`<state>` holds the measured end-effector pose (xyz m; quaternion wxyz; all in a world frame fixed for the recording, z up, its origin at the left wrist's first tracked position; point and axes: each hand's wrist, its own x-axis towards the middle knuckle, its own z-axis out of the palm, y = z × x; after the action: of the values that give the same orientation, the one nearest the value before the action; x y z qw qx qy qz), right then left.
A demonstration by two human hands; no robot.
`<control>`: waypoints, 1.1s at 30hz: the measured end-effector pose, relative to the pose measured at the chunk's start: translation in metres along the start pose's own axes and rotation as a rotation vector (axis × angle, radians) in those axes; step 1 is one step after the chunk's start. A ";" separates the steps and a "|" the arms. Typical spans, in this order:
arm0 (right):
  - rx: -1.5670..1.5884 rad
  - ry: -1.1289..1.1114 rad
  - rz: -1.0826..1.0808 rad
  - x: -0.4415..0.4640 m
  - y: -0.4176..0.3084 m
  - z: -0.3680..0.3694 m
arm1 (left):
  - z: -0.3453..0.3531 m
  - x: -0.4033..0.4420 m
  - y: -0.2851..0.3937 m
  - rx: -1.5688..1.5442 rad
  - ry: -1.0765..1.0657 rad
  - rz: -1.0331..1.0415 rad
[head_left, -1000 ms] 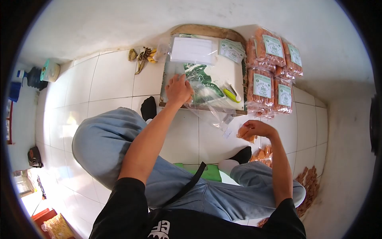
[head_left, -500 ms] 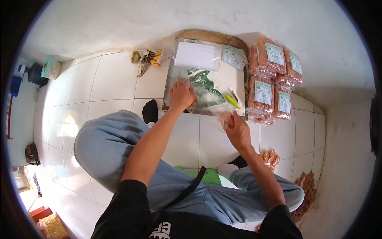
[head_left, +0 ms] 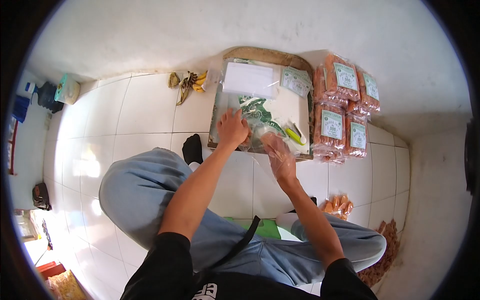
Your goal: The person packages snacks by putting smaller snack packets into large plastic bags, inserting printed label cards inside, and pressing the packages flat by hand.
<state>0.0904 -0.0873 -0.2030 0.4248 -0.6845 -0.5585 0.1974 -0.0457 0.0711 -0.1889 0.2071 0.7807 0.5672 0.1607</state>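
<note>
Over the counter [head_left: 270, 52], the left hand [head_left: 233, 131], grip spread, apparently steadied the bag [head_left: 258, 134] around the right hand [head_left: 280, 156], grip indeterminable.

1. The bare left hand [head_left: 232, 129], fingers spread, touches a thin, clear plastic bag [head_left: 258, 132] above a low white-topped board with a brown wooden rim [head_left: 267, 51].
2. The right hand [head_left: 280, 156] reaches inside the bag, plastic wrapped around it to the wrist; what its fingers hold is unclear.
3. Just right of that hand lies a yellow-green plastic-handled cutter [head_left: 295, 135].
4. Beyond the left hand sits a white rectangular stack in clear plastic [head_left: 248, 80].
5. Farther right of the right hand, clear packs of orange-brown sticks with pale green labels [head_left: 332, 125] stand piled.
</note>
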 end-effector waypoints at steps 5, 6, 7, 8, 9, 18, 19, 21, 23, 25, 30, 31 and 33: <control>-0.254 0.003 -0.016 0.019 -0.037 -0.005 | -0.002 -0.002 0.002 -0.015 0.005 0.011; -0.236 0.019 -0.040 0.025 -0.042 -0.004 | 0.001 -0.003 0.000 -0.012 0.007 0.019; -0.220 0.035 -0.065 0.030 -0.044 -0.003 | 0.003 -0.003 -0.002 -0.031 0.030 0.048; -0.218 0.043 -0.069 0.033 -0.036 -0.001 | 0.005 -0.003 -0.004 -0.048 0.053 0.076; -0.268 0.061 -0.149 0.038 -0.030 0.001 | 0.006 -0.002 -0.005 -0.045 0.059 0.083; -0.201 0.180 0.000 0.042 -0.034 0.013 | 0.001 -0.001 -0.001 -0.062 0.018 0.076; -0.095 0.196 -0.050 0.042 -0.025 0.018 | 0.003 -0.001 -0.003 -0.081 0.041 0.103; 0.080 0.081 0.067 0.053 -0.015 0.025 | 0.004 0.000 -0.005 -0.091 0.061 0.139; 0.264 -0.038 0.176 0.057 -0.013 0.025 | 0.001 0.001 -0.006 -0.097 -0.033 0.129; 0.044 0.119 -0.373 0.057 -0.031 0.008 | 0.004 0.003 -0.013 -0.120 -0.017 0.165; -0.088 0.206 -0.093 0.043 -0.010 0.016 | -0.003 0.002 -0.011 -0.174 -0.085 0.183; -0.091 0.211 -0.075 0.044 -0.009 0.018 | -0.003 0.002 -0.013 -0.231 -0.093 0.197; 0.325 0.089 0.146 0.051 0.025 0.037 | -0.003 0.004 -0.015 -0.271 -0.108 0.220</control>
<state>0.0925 -0.0267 -0.2335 0.5388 -0.6537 -0.4486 0.2849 -0.0580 0.0791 -0.1934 0.3217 0.8105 0.4396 0.2150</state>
